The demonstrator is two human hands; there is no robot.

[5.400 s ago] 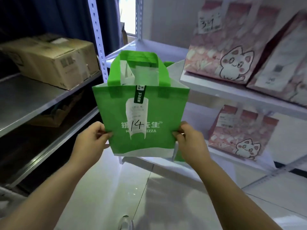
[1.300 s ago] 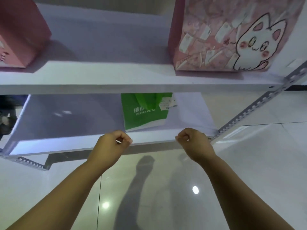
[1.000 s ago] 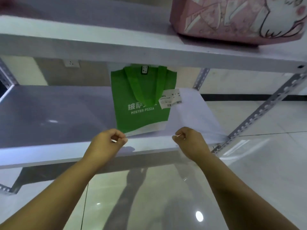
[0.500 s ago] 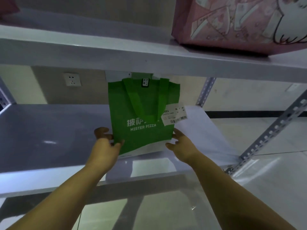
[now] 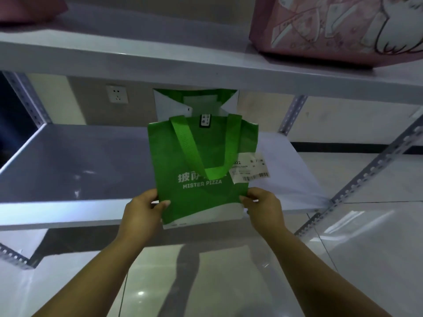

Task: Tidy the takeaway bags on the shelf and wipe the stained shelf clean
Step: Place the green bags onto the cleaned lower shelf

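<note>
Two hands close on the green Mister Pizza bag

Half a second back the fingers were spread, only reaching. Now the left hand and right hand each pinch a lower corner, thumbs in front. The bag's base sits at the lower shelf's front edge. Judgement: repositioning under way; wiping not started.

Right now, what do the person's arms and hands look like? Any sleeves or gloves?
No gloves: the left hand and the right hand are both bare. The left forearm and the right forearm are bare too, with no sleeves showing all the way down to the picture's bottom edge. I can see no watch, bracelet or ring.
</note>
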